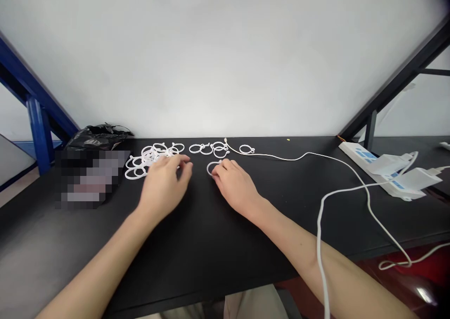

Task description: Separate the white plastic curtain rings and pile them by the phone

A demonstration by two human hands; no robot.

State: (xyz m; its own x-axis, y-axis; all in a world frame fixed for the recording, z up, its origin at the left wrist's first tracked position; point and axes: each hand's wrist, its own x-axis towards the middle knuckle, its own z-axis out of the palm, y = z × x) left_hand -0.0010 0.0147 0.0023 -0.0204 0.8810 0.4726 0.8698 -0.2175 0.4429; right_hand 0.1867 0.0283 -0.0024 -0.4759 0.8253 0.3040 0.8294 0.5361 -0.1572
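Observation:
Close to the middle of the black tabletop, my right hand (234, 183) has its fingers closed on the near edge of a white curtain ring (210, 165); the fingers cover part of that ring. My left hand (165, 180) is open, its thumb and index finger apart and nothing visible between them. Behind and left of it lies a pile of white curtain rings (135, 172), partly hidden by the hand. Farther back, a small group of rings (206, 150) rests between the two hands, and a single ring (247, 149) lies to the right.
A black plastic bag (100, 136) and a blurred-out item (89, 178) lie at the left. On the right, a white power strip (365, 157) holds chargers (416, 183). A white cable (321, 220) loops across my right forearm. A wall stands behind the table (211, 258).

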